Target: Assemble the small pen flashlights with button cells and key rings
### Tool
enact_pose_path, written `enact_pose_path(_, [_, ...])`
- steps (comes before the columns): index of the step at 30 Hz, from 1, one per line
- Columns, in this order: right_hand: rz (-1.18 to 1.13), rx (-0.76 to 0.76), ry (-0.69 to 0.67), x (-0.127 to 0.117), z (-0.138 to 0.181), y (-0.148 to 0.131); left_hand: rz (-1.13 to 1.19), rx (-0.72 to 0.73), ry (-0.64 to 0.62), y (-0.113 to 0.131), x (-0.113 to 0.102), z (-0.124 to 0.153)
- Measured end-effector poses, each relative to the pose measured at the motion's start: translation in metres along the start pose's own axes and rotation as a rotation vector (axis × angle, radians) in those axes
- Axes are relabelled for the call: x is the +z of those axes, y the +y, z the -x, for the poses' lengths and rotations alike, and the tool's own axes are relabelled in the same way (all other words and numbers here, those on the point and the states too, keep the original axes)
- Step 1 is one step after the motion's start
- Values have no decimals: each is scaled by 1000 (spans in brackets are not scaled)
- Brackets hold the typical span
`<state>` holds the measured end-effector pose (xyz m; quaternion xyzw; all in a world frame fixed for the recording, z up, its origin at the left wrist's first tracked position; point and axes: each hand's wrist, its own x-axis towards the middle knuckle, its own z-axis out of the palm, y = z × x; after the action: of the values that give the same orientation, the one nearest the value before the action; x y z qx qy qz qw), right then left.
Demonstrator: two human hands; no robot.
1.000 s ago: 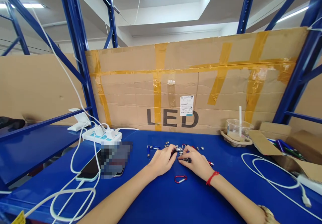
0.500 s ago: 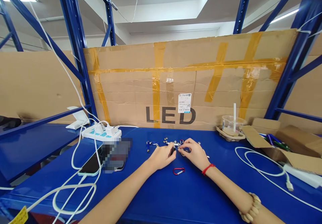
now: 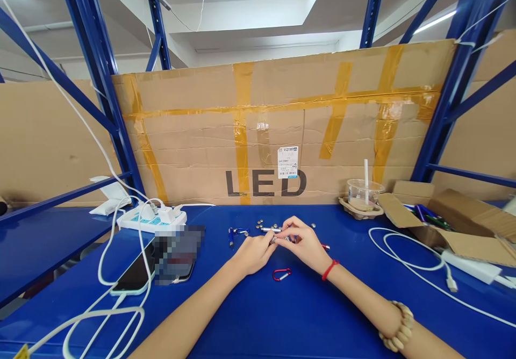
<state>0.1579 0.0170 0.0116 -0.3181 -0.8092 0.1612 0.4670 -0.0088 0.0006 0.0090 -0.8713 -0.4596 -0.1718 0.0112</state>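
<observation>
My left hand (image 3: 253, 252) is closed, with a small silvery piece (image 3: 273, 239) at its fingertips, too small to name exactly. My right hand (image 3: 303, 244) meets it there, thumb and forefinger pinched against that piece; whatever else they grip is hidden. Behind the hands lie a silver metal tube (image 3: 269, 230) and several small round button cells (image 3: 260, 223). A blue metal tube (image 3: 231, 237) stands to the left, with a blue and silver piece (image 3: 242, 231) beside it. Nearer to me, a red carabiner (image 3: 281, 274) lies on the blue tabletop (image 3: 258, 316). A red metal end (image 3: 325, 247) shows past my right hand.
On the left are a white power strip (image 3: 151, 219), a phone (image 3: 135, 273) and looping white cables (image 3: 102, 311). A plastic cup (image 3: 363, 195) with a straw, an open cardboard box (image 3: 463, 238) and a white cable (image 3: 419, 278) sit right. Cardboard (image 3: 193, 149) walls the back.
My right hand has moved left, so its fingertips now meet those of my left hand. The dark thing seen in my left hand earlier no longer shows. The view has shifted slightly right.
</observation>
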Motion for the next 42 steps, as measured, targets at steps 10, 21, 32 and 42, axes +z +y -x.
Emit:
enact_pose_path(10, [68, 27, -122, 0, 2, 8, 11, 5, -40, 1, -1, -1])
enact_pose_path(21, [168, 51, 34, -11, -1, 9, 364, 34, 109, -1, 0, -6])
enact_pose_path(32, [241, 4, 26, -12, 0, -4, 313, 19, 135, -1, 2, -7])
enact_pose_path(42, [233, -63, -94, -9, 4, -6, 61, 11, 145, -1, 4, -4])
